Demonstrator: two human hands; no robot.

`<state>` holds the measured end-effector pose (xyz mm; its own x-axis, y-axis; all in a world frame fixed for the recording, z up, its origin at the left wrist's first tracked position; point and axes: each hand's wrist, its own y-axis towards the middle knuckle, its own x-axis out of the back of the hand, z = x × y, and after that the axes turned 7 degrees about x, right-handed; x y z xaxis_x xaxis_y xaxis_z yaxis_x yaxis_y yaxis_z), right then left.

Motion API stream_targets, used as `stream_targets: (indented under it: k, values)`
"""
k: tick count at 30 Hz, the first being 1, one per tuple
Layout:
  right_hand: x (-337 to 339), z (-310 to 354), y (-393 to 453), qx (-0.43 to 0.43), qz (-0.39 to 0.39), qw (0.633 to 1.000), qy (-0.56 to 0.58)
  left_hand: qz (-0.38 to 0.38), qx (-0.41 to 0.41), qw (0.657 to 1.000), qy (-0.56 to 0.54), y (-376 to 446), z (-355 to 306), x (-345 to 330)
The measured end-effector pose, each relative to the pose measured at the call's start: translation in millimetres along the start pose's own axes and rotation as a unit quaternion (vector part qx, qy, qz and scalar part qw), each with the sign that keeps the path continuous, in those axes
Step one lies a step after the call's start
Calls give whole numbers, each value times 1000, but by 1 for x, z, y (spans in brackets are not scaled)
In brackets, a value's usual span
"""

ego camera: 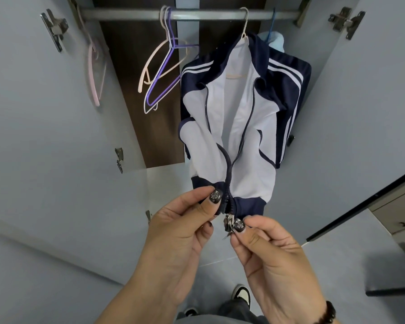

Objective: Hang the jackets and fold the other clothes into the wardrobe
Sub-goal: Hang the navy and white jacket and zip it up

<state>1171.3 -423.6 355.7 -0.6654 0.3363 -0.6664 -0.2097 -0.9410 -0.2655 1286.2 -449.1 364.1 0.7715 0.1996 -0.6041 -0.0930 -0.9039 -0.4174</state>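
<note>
Inside grey wardrobe [45,136], perhaps tiled floor [220,260]

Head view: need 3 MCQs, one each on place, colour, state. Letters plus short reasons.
1. Where does the jacket hang?
A. on the rod
B. on a door hinge
C. over a drawer

2. What colours is the jacket?
A. red and black
B. navy and white
C. green and grey

3. What state is the jacket's zip in?
A. closed to the collar
B. open, being joined at the hem
C. torn off

Answers: 1 A, its hanger hooks over the rod. 2 B, white body, navy sleeves. 3 B, the left hand pinches the hem and the right hand pinches the zipper slider.
</note>
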Motion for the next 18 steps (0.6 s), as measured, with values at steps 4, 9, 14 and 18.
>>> stream_targets:
  k: [4, 9, 14, 18]
  values:
    - [-1, -1, -1, 17, -26, 1000, -1, -2, -22, 1000, 6, 2, 5, -4]
    - [2, 0, 0, 26, -48, 998, 1, -27, -78, 996, 32, 5, 10, -5]
    - [-2, 2, 0, 25, -55, 998, 2, -32, -97, 993, 63, 8, 14, -6]
    - [-4, 1, 2, 25, -70, 997, 0, -34, -118, 989, 83, 10, 15, -4]
